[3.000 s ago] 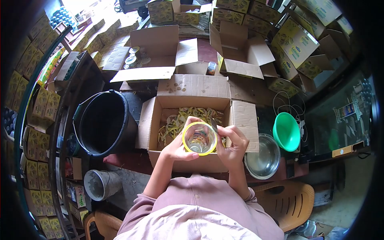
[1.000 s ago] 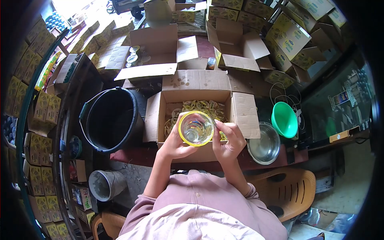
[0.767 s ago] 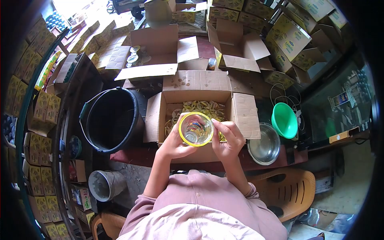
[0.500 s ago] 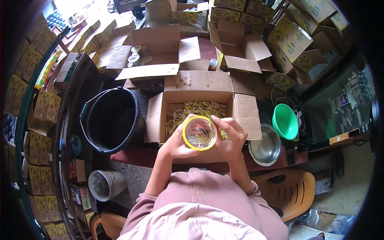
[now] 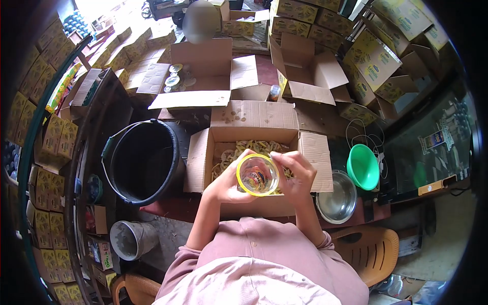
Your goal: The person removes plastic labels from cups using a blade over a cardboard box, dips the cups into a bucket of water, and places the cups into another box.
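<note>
A clear plastic jar [image 5: 257,175] with a yellow rim is tipped so its round end faces me; printed colours show through it. Wrapped round its left side, my left hand [image 5: 227,181] holds it. At the upper right of the rim, my right hand [image 5: 296,173] is closed, thumb and forefinger pinched together against the edge; whatever lies between those fingertips is too small to make out. Below both hands stands an open cardboard box [image 5: 254,133], with yellow and pale strips [image 5: 264,147] scattered over its bottom.
A black bucket [image 5: 175,168] stands left of the box. To the right are a steel bowl [image 5: 338,201] and a green bowl [image 5: 363,168]. Behind sit another open carton [image 5: 203,56] with jars and an open carton [image 5: 310,66]. A person [image 5: 201,23] is at the back.
The view has tilted slightly, so the surroundings sit lower in the picture. The jar has turned a little in my hands, and its print shows differently; both hands keep their grip.
</note>
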`<move>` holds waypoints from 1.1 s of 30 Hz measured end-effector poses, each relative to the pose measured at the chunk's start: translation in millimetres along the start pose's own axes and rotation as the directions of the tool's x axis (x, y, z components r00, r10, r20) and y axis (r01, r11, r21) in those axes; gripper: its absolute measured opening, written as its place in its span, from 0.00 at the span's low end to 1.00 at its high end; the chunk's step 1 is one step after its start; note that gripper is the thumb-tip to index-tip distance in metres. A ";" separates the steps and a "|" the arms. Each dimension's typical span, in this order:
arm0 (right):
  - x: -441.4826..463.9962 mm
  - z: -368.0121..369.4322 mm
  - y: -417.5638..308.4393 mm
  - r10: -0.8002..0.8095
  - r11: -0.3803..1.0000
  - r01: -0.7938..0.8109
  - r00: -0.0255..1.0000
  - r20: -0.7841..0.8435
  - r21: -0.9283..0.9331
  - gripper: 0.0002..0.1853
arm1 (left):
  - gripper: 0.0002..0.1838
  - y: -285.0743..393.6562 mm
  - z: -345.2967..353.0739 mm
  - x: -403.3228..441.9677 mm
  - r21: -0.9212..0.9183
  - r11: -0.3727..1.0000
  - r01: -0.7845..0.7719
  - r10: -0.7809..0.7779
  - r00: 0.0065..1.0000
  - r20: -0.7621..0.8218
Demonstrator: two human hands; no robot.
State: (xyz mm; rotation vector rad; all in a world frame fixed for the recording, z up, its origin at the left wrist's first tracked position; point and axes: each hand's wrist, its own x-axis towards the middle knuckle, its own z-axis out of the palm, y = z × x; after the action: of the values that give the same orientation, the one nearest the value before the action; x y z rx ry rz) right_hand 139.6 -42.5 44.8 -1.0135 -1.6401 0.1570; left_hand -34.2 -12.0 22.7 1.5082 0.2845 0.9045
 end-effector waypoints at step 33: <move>-189.3 -160.7 162.9 0.546 0.667 -0.732 0.352 -0.761 0.140 0.33 | 0.31 -20.9 -40.4 -35.7 0.127 0.991 -0.034 0.084 0.906 -0.415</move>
State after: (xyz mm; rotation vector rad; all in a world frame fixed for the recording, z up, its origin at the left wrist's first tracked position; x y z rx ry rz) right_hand 358.9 -133.7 -133.5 -1.6113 -0.3880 0.0458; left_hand -78.0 -2.3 -13.7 1.4225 0.6169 1.2807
